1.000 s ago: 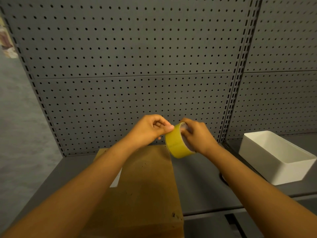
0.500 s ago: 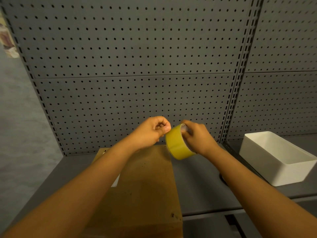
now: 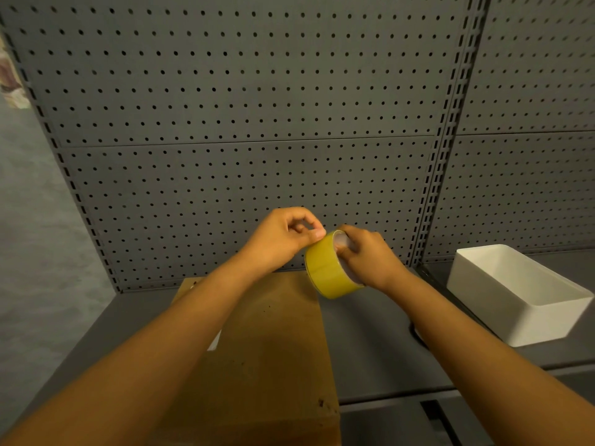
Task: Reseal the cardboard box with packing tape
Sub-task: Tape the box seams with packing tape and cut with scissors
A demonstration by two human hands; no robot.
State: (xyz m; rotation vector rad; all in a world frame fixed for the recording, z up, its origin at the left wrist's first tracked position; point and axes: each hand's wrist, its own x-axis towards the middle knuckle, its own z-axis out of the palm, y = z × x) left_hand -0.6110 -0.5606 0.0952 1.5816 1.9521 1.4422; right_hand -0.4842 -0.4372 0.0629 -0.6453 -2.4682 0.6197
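Holding tape roll (image 3: 328,267) above cardboard box's (image 3: 267,342) far right corner, right hand (image 3: 370,257) fingers curling through core. Pinching roll's top edge with left hand (image 3: 283,238). Box lying on grey surface (image 3: 370,342), white bin (image 3: 515,294) well right.

A grey pegboard panel (image 3: 244,101) stood behind the dark grey table (image 3: 373,342). An open white plastic bin (image 3: 515,297) sat on the table at the right, near a slotted metal upright (image 3: 441,146).
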